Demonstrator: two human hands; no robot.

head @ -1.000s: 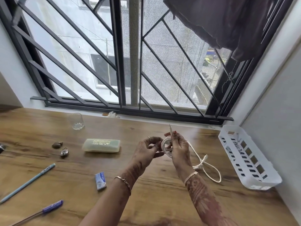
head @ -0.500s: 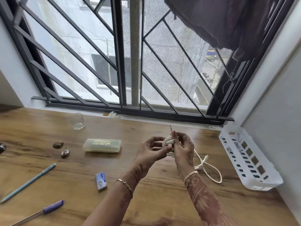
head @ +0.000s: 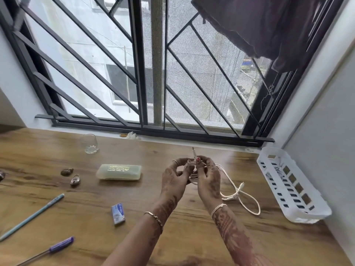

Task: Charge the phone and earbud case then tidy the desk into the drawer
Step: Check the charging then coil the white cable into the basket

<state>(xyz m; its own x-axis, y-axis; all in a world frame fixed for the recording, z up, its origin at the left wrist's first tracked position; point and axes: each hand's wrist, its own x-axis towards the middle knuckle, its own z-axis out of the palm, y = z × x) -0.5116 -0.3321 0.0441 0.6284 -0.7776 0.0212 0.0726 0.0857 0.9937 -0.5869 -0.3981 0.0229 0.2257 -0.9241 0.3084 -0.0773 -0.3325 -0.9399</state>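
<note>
Looking down at a brown wooden desk [head: 86, 217] under a black barred window [head: 143, 73], we see two bare hands raised just above the desktop, near its middle, both on a thin white charging cable [head: 231, 182]. The left hand [head: 173, 176] curls its fingers round one side of a small coil of that cable; the right hand [head: 209, 179] curls round the other side, its fingertips pinching the cable just below a slim metal-tipped plug [head: 193, 152] that stands upright above the knuckles. The rest of the cable trails to the right and droops onto the desk in a loose loop, ending near a white slotted plastic basket [head: 294, 191] by the wall. We judge the cable light, soft and springy (a coil like this tends to spring open once released), so the hold belongs round the whole bundle, with the stiffer plug end as the one firm handle; tugging the thin wire beside a connector could strain it. To the left lies a pale yellow-green translucent plastic case [head: 119, 171], well apart from the hands. We see no phone, earbud case or drawer here
</note>
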